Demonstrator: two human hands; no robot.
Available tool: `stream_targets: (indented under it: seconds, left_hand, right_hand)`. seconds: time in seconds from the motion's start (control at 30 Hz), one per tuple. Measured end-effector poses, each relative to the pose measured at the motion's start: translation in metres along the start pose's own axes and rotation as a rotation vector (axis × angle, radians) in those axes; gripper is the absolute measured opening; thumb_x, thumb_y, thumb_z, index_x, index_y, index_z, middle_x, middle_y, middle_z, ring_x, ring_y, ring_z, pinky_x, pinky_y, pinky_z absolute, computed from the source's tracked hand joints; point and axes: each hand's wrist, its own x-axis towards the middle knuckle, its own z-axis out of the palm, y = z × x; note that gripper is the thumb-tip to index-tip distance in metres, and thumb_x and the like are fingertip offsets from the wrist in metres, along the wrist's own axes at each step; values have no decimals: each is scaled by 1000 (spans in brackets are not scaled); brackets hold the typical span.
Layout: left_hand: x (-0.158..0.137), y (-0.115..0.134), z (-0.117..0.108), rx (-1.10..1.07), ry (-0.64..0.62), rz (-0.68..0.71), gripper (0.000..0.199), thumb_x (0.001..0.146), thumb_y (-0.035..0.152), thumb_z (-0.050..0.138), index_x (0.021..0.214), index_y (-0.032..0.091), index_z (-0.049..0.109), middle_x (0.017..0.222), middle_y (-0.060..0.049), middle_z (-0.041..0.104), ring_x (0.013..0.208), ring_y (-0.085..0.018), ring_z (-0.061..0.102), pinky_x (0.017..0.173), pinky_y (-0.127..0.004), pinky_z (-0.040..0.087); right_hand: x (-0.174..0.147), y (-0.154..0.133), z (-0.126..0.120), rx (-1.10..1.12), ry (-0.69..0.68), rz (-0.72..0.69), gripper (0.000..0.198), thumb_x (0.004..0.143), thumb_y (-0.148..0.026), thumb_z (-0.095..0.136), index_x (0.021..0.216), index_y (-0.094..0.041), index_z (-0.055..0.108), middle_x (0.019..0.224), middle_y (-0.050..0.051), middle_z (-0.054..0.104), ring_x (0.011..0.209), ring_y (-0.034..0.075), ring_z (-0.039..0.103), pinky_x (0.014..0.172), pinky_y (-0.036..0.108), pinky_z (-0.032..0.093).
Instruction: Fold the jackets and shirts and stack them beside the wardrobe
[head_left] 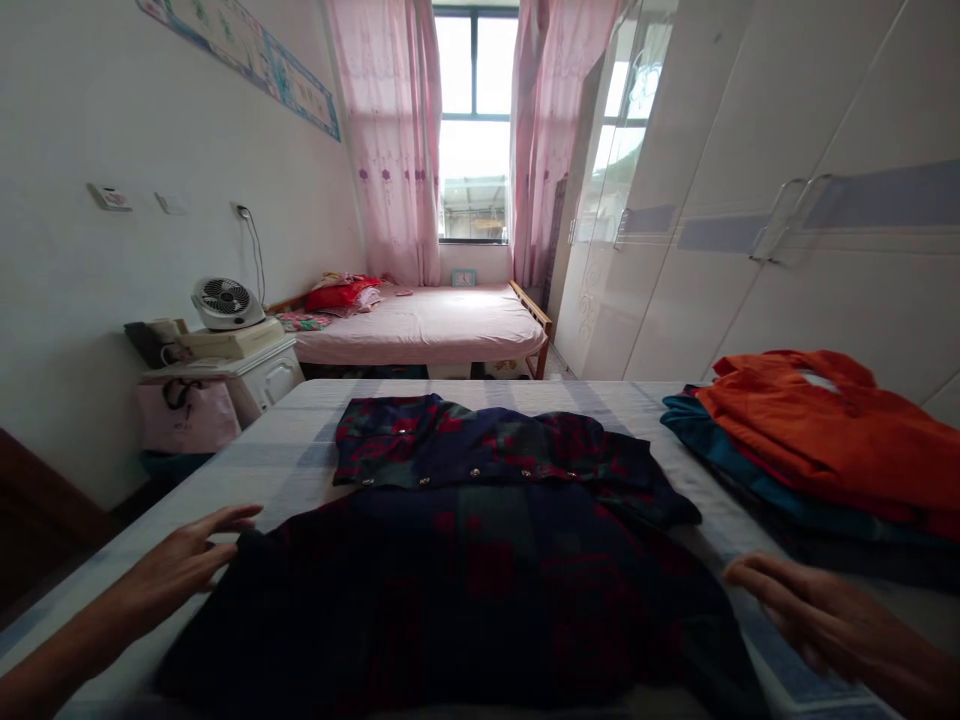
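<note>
A dark plaid shirt (487, 560) in navy, green and red lies spread across the bed in front of me, with a row of shiny buttons running crosswise over it. At its left edge is my left hand (184, 560), fingers apart, the tips close to the cloth; whether they touch it I cannot tell. Off the shirt's right edge hovers my right hand (817, 610), slightly blurred, its fingers stretched out with nothing seen in them. The near part of the shirt is very dark, so its folds are hard to make out.
Folded clothes, an orange garment (832, 430) on top, are stacked at the right of the checked bedsheet (277, 440). Beyond stands a second bed (427, 325) under a window. A small fan (226, 302) sits on a cabinet at left; a white wardrobe (750, 160) lines the right.
</note>
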Motion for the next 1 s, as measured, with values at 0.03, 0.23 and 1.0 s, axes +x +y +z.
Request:
stream_targets:
  seconds: [0.03, 0.23, 1.0]
  left_hand:
    - [10, -4, 1, 25, 39, 17, 39, 46, 40, 70, 83, 27, 70, 93, -8, 72, 84, -35, 64, 59, -38, 55]
    - [66, 32, 40, 6, 71, 79, 30, 48, 44, 72, 66, 21, 69, 81, -10, 71, 83, -31, 62, 61, -29, 48]
    - [119, 51, 86, -414, 118, -135, 19, 73, 26, 68, 79, 13, 57, 67, 2, 59, 57, -10, 57, 53, -22, 46]
  right_hand:
    - [8, 3, -1, -11, -37, 19, 39, 78, -59, 47, 75, -26, 67, 53, 2, 60, 46, 18, 57, 41, 27, 46]
    - [109, -13, 15, -183, 155, -105, 44, 81, -50, 40, 104, -20, 62, 110, 10, 66, 98, 26, 62, 86, 38, 48]
    - [217, 10, 27, -230, 74, 144, 36, 73, -34, 44, 96, -14, 63, 100, 17, 68, 89, 29, 63, 75, 32, 44]
